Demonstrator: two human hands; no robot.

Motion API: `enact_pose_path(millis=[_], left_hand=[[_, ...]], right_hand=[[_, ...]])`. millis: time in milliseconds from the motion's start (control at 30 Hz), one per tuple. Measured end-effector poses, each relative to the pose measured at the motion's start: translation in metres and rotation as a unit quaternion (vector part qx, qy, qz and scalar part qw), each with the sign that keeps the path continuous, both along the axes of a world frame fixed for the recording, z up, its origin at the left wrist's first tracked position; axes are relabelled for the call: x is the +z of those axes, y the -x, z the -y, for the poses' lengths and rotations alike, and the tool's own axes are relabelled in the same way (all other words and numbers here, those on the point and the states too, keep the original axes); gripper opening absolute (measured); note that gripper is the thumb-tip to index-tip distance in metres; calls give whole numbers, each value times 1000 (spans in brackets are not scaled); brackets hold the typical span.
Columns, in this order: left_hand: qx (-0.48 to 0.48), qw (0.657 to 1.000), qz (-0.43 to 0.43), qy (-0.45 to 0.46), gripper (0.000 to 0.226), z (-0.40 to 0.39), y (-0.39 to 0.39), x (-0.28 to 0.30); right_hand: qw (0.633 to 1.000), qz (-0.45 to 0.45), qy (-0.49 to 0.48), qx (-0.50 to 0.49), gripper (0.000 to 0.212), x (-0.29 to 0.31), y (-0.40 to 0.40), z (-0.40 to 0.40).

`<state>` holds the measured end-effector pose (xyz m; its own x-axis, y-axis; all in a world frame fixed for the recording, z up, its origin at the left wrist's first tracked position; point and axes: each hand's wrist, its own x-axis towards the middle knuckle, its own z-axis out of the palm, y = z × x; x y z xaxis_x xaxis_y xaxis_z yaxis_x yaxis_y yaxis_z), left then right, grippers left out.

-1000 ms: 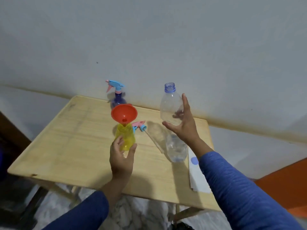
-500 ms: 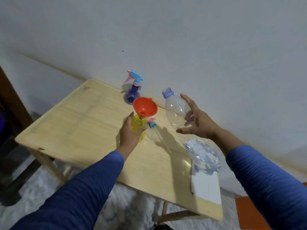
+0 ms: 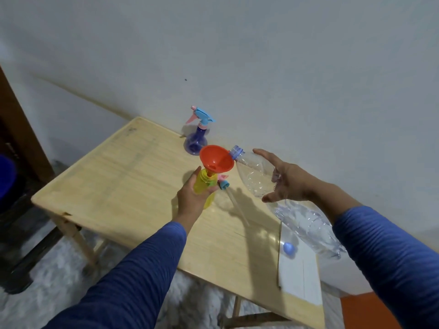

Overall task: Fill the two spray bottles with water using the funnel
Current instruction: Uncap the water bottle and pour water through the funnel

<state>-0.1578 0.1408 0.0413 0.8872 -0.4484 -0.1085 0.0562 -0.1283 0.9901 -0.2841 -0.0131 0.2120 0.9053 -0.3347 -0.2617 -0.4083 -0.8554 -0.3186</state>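
Left hand (image 3: 190, 198) gripping yellow bottle (image 3: 204, 186) under funnel (image 3: 216, 160), right hand (image 3: 288, 180) clasping tilted water bottle (image 3: 256, 176)

Pale wood counter (image 3: 123, 186), faint grain, soft satin sheen; clear thin plastic water bottle (image 3: 256, 176), glossy and crinkled, with ridged blue neck; smooth glossy orange plastic funnel (image 3: 217, 159); translucent yellow plastic spray bottle (image 3: 204, 184); translucent purple plastic spray bottle (image 3: 196, 144) with matt blue and pink trigger head; matt white paper sheet (image 3: 299, 276); ribbed blue knit cloth sleeves (image 3: 133, 276); matt painted wall (image 3: 237, 55).
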Motion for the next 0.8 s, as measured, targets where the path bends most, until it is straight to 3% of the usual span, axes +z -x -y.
enact_pose_path(millis=[800], left_hand=[[0, 1000, 11, -6, 74, -1, 1, -2]], right_hand=[[995, -84, 54, 10, 113, 20, -10, 8]])
